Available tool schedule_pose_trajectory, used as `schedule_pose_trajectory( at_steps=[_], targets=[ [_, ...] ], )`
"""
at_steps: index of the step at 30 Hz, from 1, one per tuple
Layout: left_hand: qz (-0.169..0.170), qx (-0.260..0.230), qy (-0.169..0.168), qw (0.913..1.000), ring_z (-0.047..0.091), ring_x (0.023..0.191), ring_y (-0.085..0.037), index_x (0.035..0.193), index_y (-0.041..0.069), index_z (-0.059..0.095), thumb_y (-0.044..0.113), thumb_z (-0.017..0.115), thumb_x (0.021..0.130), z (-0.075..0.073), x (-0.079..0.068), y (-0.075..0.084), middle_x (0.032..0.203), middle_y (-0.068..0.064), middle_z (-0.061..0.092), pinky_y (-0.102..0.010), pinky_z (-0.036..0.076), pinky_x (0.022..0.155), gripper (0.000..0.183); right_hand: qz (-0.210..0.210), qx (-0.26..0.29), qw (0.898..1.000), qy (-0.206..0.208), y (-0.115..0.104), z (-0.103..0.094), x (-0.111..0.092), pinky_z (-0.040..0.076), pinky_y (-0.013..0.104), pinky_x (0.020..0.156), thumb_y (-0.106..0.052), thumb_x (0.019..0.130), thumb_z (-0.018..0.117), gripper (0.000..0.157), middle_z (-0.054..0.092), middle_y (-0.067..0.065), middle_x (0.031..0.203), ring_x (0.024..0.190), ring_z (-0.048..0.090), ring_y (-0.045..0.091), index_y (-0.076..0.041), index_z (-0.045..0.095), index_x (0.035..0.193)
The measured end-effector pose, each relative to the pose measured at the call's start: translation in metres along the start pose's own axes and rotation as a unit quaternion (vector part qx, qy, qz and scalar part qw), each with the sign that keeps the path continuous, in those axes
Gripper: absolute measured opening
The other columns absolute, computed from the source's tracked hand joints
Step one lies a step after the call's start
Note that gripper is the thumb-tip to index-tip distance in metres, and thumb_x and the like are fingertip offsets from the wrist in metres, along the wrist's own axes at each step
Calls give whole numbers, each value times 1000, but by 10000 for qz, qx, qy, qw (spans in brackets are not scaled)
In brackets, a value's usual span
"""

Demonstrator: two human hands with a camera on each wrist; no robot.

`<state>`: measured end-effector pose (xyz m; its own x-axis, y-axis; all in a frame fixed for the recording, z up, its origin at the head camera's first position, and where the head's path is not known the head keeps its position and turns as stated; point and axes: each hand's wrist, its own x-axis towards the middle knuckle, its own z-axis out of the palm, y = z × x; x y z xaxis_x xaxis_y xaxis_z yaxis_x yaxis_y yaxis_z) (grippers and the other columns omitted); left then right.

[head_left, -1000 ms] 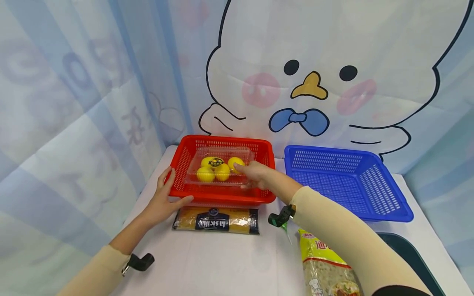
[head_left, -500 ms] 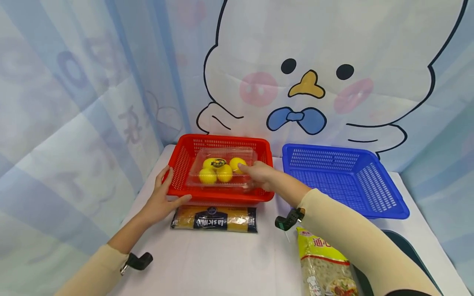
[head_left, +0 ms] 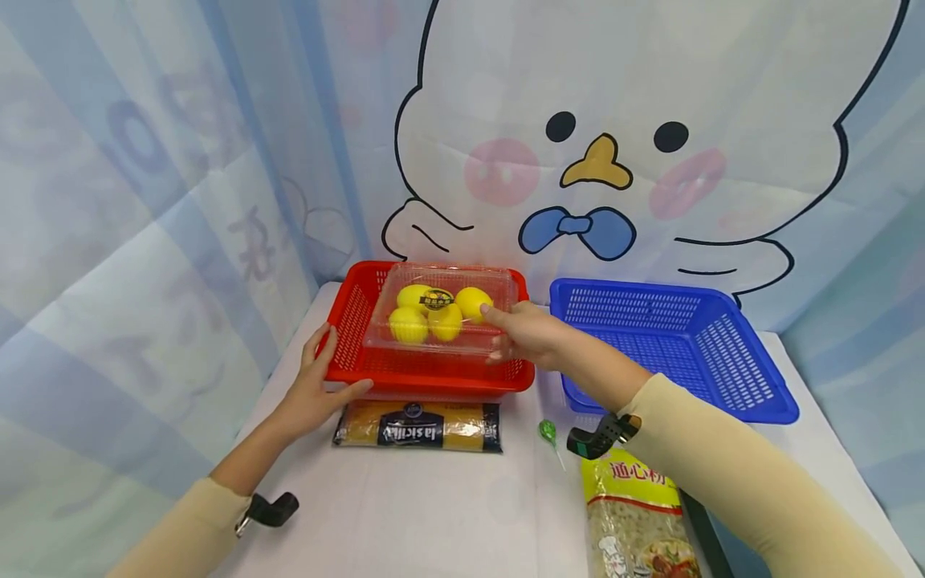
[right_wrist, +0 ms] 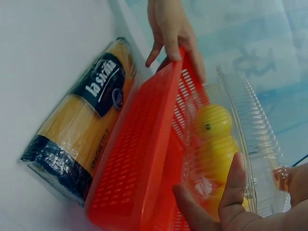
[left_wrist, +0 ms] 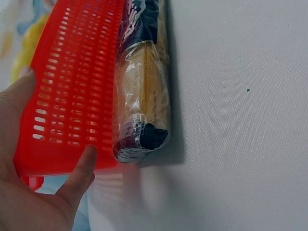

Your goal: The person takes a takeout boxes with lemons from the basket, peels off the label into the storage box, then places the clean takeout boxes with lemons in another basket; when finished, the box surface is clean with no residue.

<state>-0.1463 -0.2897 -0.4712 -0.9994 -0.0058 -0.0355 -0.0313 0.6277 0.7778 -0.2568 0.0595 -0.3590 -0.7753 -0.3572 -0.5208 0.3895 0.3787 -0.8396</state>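
Note:
A clear plastic box of lemons [head_left: 444, 317], with a dark label on its lid, hangs tilted over the red basket [head_left: 426, 387]. My right hand [head_left: 535, 333] grips the box's right end, thumb on top and fingers lower down. In the right wrist view, the lemons [right_wrist: 215, 122] show through the clear wall, and that hand's fingers spread along the box. My left hand [head_left: 311, 397] rests on the basket's front-left corner, fingers spread and fairly straight. In the left wrist view, its thumb [left_wrist: 83, 175] lies against the slotted wall.
A spaghetti pack [head_left: 419, 427] lies along the red basket's front. The blue basket [head_left: 672, 361] stands to the right. Nearer are a green lollipop [head_left: 548, 432], a yellow-topped pasta bag [head_left: 636, 514] and a dark tray [head_left: 711, 538] partly under my right arm. Curtains hang behind.
The box of lemons has risen in my right hand from inside the red basket to above its rim. The lollipop has come into fuller view. My left hand stays at the basket corner.

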Motion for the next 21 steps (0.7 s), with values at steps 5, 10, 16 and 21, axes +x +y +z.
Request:
schedule_pose_trajectory(
  at_steps=[5,10,16,21],
  targets=[
    [34,-33,22,10000,19,157,-49,171,19,-5,53,77,94,1,0,0,177,-5,-13,-61,53,106,117,-277,-154,9994,-112,1,-9,-25,63,35,95,-44,110,54,59,57,20,138,114,65,30,-4,40,152],
    [105,-3,26,9999,23,156,-49,171,19,-4,53,77,94,0,0,2,178,-4,-13,-60,55,104,117,-545,-236,9981,-162,8,-18,-53,62,33,94,-45,111,53,61,57,21,144,126,59,36,-8,36,155],
    [112,-23,50,9999,29,153,-50,171,18,-4,48,78,95,-2,-2,3,177,-5,-13,-59,57,100,116,-576,-332,9977,-157,19,-22,-83,61,34,91,-51,107,57,68,57,22,140,113,66,32,-5,33,150],
    [163,-94,11,9998,30,152,-50,171,17,-4,47,78,95,0,-3,6,177,-6,-13,-59,54,104,116,-458,-279,9984,-171,40,-25,-110,61,35,90,-53,106,58,71,55,24,143,96,70,30,-7,33,153]
  ],
)
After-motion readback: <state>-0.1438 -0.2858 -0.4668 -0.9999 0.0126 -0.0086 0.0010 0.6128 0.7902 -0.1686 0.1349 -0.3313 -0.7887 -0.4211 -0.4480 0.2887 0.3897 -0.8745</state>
